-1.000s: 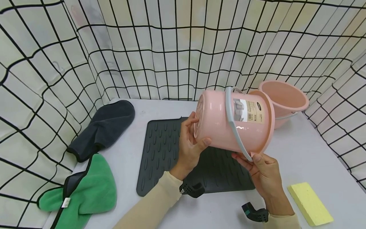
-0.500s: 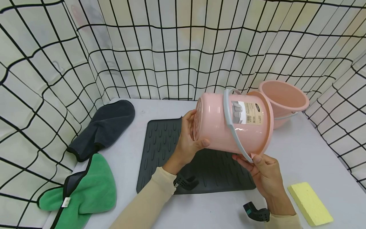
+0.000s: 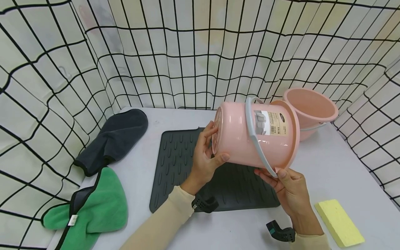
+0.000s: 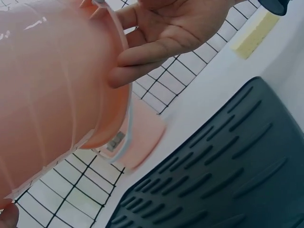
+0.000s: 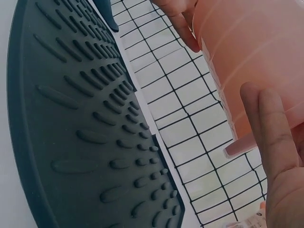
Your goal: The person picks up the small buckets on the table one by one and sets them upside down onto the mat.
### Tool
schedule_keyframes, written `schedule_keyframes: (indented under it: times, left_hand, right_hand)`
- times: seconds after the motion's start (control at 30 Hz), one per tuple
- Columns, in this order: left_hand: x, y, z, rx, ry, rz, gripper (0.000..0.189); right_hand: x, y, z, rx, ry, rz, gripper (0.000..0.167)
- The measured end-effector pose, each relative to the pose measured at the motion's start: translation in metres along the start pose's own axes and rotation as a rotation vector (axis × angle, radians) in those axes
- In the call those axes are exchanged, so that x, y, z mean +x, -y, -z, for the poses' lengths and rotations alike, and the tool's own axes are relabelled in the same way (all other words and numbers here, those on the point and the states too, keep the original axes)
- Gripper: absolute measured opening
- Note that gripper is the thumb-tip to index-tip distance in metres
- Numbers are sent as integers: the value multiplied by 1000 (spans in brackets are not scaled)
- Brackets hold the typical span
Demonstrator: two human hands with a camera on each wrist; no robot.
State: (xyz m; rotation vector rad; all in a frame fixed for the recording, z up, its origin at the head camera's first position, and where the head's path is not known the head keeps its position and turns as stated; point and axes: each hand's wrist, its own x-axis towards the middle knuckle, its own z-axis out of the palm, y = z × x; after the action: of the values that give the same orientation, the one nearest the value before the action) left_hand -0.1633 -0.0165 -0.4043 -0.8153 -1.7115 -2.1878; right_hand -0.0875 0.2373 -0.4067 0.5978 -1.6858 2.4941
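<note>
A pink plastic bucket (image 3: 237,135) with a grey-white handle (image 3: 255,139) and a printed label (image 3: 271,123) lies on its side in the air over a dark ribbed mat (image 3: 175,156). Its base faces left and its mouth right. My left hand (image 3: 204,161) grips the base end, thumb on the side wall and fingers at the bottom. At the lower rim my right hand (image 3: 287,187) holds the bucket, its thumb by the handle's end. The right wrist view shows fingers (image 5: 270,123) of that hand along the bucket wall.
A second pink bucket (image 3: 310,104) stands upright at the back right. A yellow sponge (image 3: 339,222) lies at the front right. On the left are a dark grey cloth (image 3: 115,139) and a green cloth (image 3: 106,205). Black wire grid (image 3: 200,62) walls the table.
The bucket has tipped very slightly and sunk a little at its base end. My left hand has shifted slightly left and readjusted its fingers on the base. The right hand has barely moved.
</note>
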Motion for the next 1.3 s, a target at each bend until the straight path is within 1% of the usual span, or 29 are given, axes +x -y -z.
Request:
schedule_keyframes:
  times: [0.1,0.2,0.33,0.43,0.5,0.67,0.8,0.93,1.03,1.13,1.2,1.3]
  left_hand:
    - [-2,2,-3,-24,-19,-13,105]
    - [-1,3,-4,-41,1,-5,108]
    - [3,3,-3,-25,39,9,111]
    - [6,2,-3,-19,58,25,112]
    - [6,2,-3,-32,66,41,113]
    - [5,3,-7,-77,33,85,108]
    - [5,4,-9,-102,10,91,102]
    - [5,3,-9,-86,11,92,100]
    - [7,2,-4,-54,53,68,105]
    - [12,-2,4,-24,119,55,120]
    - [16,-6,11,5,164,68,130]
    - [20,-13,21,63,237,115,139]
  right_hand:
    - [0,0,0,0,-4,-4,34]
    - [-1,0,0,-19,-9,-5,33]
    - [-1,-1,-1,-35,2,3,31]
    - [-1,-3,0,-21,21,14,32]
    - [-1,-4,0,-14,28,19,32]
    - [-1,-4,0,-13,20,15,32]
    - [-1,-4,-1,-19,18,11,31]
    - [0,-4,-1,-13,28,18,31]
    - [0,-4,-1,3,44,28,31]
    - [0,-3,0,34,71,43,32]
    - [-1,-3,2,58,103,51,32]
    - [-1,-2,7,96,154,48,33]
